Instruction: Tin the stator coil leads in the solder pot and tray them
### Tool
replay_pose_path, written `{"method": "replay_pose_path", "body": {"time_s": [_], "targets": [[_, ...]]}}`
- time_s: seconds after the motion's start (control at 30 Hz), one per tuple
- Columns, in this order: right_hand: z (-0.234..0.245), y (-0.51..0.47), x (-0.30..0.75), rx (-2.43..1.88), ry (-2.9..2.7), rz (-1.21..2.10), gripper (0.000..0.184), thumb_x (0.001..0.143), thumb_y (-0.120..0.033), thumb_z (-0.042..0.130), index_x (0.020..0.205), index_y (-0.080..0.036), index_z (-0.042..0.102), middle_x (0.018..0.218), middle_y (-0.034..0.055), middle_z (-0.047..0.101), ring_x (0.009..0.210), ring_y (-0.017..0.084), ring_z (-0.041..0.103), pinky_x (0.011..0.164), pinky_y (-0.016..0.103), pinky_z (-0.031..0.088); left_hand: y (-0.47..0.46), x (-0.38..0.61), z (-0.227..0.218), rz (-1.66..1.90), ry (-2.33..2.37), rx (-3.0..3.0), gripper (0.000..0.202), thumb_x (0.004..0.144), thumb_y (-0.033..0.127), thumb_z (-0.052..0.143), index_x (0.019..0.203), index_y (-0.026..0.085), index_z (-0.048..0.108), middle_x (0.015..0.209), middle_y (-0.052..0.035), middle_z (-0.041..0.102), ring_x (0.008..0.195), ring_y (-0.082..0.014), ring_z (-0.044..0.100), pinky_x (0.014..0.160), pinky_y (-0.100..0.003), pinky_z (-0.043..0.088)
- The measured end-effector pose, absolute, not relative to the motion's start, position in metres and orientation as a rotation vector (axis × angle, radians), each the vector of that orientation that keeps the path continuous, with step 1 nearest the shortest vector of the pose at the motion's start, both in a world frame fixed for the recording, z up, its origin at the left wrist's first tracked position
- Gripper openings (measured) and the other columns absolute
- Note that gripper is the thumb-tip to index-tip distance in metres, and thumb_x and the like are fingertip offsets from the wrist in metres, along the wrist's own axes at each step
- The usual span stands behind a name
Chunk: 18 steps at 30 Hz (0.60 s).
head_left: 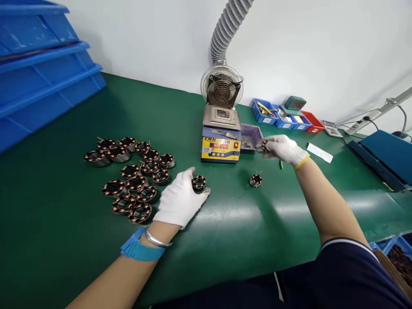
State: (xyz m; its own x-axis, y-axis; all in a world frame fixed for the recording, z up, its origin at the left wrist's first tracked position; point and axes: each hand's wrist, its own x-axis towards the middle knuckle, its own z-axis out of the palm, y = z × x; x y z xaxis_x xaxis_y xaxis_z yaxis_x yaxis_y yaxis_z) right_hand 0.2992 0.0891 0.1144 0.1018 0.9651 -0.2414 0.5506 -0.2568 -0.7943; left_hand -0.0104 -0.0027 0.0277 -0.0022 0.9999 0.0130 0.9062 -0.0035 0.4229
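Observation:
My left hand (180, 196), in a white glove, rests on the green table with thumb and fingers curved around a copper-wound motor stator (199, 183). Raised at the right, my gloved right hand (283, 149) is closed on another stator (265, 146), partly hidden by the fingers and slightly blurred. A single stator (255, 180) lies on the table below that hand. Left of my left hand sit several more stators (140, 213) in loose groups. Behind the hands stands a blue and yellow solder pot (220, 146) with a lit red display.
A fan (222, 92) and grey duct hose (228, 30) rise behind the pot. Beside it is a purple tray (255, 133). Small blue bins (265, 113), a red bin (311, 122) and a paper slip (319, 152) are at right. Stacked blue crates (41, 73) stand left.

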Motion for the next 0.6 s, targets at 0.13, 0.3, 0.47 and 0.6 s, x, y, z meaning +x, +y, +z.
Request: {"method": "replay_pose_path", "body": {"time_s": [0.13, 0.3, 0.47, 0.6], "targets": [[0.078, 0.043, 0.339, -2.117, -1.534, 1.162, 0.028, 0.072, -0.019, 0.059, 0.098, -0.017, 0.069, 0.096, 0.0105, 0.073, 0.067, 0.016, 0.067, 0.058, 0.026, 0.057, 0.003, -0.012, 0.020, 0.420, 1.920, 2.088, 0.085, 0.075, 0.053, 0.061, 0.147, 0.018, 0.030, 0.125, -0.0150, 0.060, 0.103, -0.0329, 0.064, 0.080, -0.039, 0.051], [0.065, 0.015, 0.332, -2.312, -1.747, 1.010, 0.030, 0.078, -0.029, 0.055, 0.104, -0.022, 0.068, 0.096, 0.0080, 0.072, 0.080, 0.021, 0.068, 0.074, 0.035, 0.057, 0.008, -0.011, 0.012, 0.421, 1.936, 2.112, 0.063, 0.080, 0.051, 0.056, 0.134, 0.019, 0.049, 0.117, -0.0133, 0.065, 0.101, -0.0334, 0.065, 0.081, -0.041, 0.052], [0.080, -0.013, 0.264, -2.045, -1.728, 0.426, 0.039, 0.083, -0.043, 0.058, 0.118, -0.028, 0.065, 0.120, 0.0084, 0.064, 0.104, 0.026, 0.063, 0.094, 0.045, 0.049, 0.002, -0.009, 0.011, 0.625, 1.784, 2.062, 0.067, 0.077, 0.044, 0.061, 0.137, 0.017, 0.048, 0.125, -0.0112, 0.062, 0.113, -0.0298, 0.061, 0.095, -0.038, 0.049], [0.050, -0.022, 0.192, -1.564, -1.659, 1.182, 0.058, 0.074, -0.040, 0.073, 0.128, -0.029, 0.058, 0.115, 0.0041, 0.068, 0.102, 0.023, 0.065, 0.092, 0.038, 0.053, -0.011, -0.004, 0.011, 0.733, 1.673, 2.137, 0.070, 0.074, 0.039, 0.062, 0.138, 0.017, 0.046, 0.122, -0.0103, 0.064, 0.113, -0.0287, 0.060, 0.098, -0.037, 0.048]]}}
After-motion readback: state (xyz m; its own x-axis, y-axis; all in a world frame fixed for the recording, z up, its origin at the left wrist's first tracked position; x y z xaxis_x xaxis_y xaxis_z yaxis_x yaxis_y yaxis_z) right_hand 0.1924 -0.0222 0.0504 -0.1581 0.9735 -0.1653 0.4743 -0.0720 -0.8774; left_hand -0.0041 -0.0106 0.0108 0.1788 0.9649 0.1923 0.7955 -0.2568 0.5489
